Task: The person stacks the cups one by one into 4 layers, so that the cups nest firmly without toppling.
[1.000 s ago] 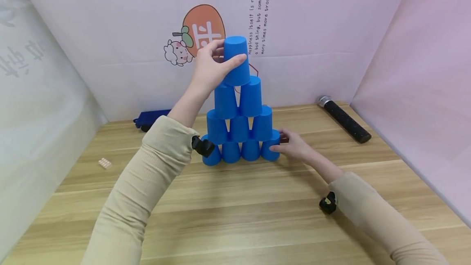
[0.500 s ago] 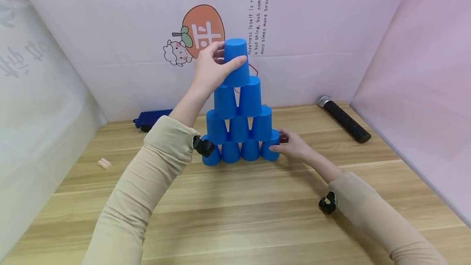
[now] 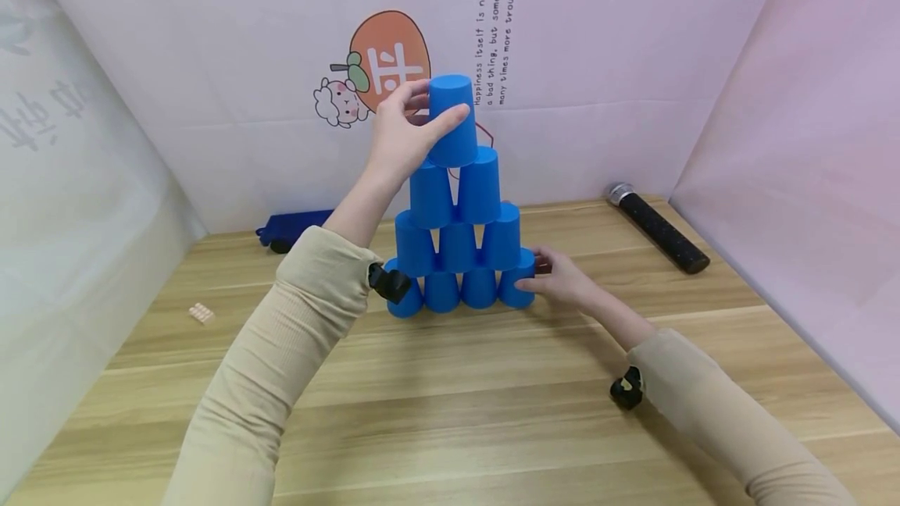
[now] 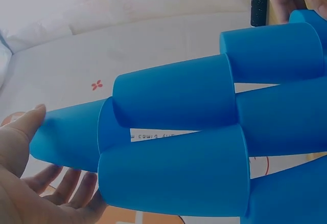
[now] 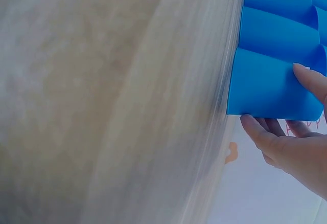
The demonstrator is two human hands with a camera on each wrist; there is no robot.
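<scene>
Upside-down blue cups form a pyramid on the wooden table in the head view. At its peak, my left hand (image 3: pixel 401 131) holds the top cup (image 3: pixel 451 139), thumb across the near side and fingers behind. That cup's rim sits right at the tops of the two cups (image 3: pixel 480 187) below, straddling them. The left wrist view shows the thumb and fingers on either side of the top cup (image 4: pixel 71 134). Down at the right end of the bottom row, my right hand (image 3: pixel 562 279) holds the corner cup (image 3: pixel 516 287) between thumb and fingers, also visible around that cup (image 5: pixel 271 88) in the right wrist view.
A black microphone (image 3: pixel 657 226) with a silver head lies at the back right. A dark blue object (image 3: pixel 291 229) sits at the back left, partly behind my left arm. A small pale ridged piece (image 3: pixel 201 312) lies at left. Printed fabric walls (image 3: pixel 598 61) enclose the table.
My left hand and the top cup have come down very slightly onto the row beneath. My right hand stays in place at the corner cup.
</scene>
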